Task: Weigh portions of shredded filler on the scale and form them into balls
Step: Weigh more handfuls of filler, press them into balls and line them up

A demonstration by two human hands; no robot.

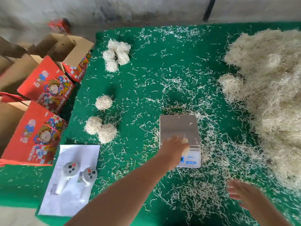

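The left arm reaches forward, its hand [175,145] over the near edge of the scale [179,128], fingers curled round a small tuft of filler [185,141]. The right hand [242,191] hovers near and right of the scale, fingers spread, blurred.

Both arms bare all the way up from the fingers, no sleeves, gloves, rings or watch on left hand [175,145] or right hand [242,193].
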